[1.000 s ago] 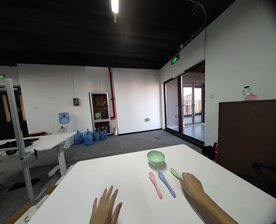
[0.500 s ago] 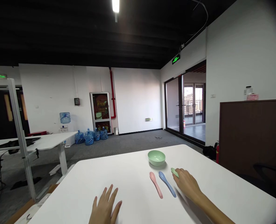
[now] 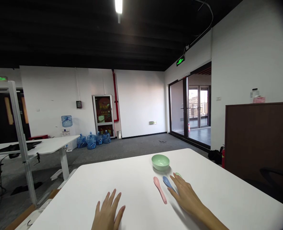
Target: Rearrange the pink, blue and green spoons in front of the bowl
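My right hand (image 3: 184,195) hovers over the blue spoon (image 3: 166,181) and the green spoon (image 3: 178,175), its fingers apart and reaching forward. It covers most of both spoons; whether it touches the blue one I cannot tell. Left of these lies a pink spoon (image 3: 160,190), in full view with its bowl end pointing away from me. Behind the spoons stands a light green bowl (image 3: 160,163), upright, with nothing visible inside. My left hand (image 3: 107,209) is at the near side of the table, fingers spread, holding nothing, well left of the pink spoon.
The white table (image 3: 84,182) has a rounded far edge just beyond the bowl. A brown cabinet (image 3: 258,137) stands to the right. Another white table (image 3: 67,140) with a metal post (image 3: 21,140) is on the left, and several blue water bottles (image 3: 91,141) stand on the floor behind.
My right hand has moved left from the green spoon to above the blue spoon, and its fingers have spread. My left hand, the bowl and the pink spoon look unmoved.
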The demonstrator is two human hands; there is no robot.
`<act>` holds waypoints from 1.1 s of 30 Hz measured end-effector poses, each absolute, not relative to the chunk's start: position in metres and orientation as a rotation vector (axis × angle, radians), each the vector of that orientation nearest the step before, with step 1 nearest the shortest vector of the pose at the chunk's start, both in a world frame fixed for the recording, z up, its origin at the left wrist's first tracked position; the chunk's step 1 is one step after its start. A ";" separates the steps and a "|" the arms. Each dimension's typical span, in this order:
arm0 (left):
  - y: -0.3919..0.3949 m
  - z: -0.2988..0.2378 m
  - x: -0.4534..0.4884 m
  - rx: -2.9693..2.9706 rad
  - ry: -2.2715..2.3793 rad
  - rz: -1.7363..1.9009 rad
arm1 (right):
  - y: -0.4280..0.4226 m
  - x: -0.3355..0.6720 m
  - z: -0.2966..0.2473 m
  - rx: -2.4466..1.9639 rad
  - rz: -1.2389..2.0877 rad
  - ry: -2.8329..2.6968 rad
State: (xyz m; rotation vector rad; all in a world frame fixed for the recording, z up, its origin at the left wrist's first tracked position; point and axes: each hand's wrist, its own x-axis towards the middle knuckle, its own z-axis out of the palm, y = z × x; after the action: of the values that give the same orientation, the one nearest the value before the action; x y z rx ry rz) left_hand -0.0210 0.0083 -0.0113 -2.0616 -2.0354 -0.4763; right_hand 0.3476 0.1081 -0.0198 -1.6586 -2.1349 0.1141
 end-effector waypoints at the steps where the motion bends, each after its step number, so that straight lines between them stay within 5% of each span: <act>1: 0.008 -0.011 -0.020 -2.066 -2.032 -0.474 | 0.106 0.347 -0.020 -1.666 0.115 -2.136; 33: 0.016 -0.015 -0.015 -2.107 -2.013 -0.484 | 0.092 0.350 -0.017 -1.703 0.074 -2.132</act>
State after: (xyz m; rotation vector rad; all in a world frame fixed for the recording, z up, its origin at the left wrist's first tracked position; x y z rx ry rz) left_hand -0.0154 0.0155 -0.0152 -2.1072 -2.0134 -0.4842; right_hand 0.3499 0.0925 -0.0169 -1.7034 -2.1320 0.0745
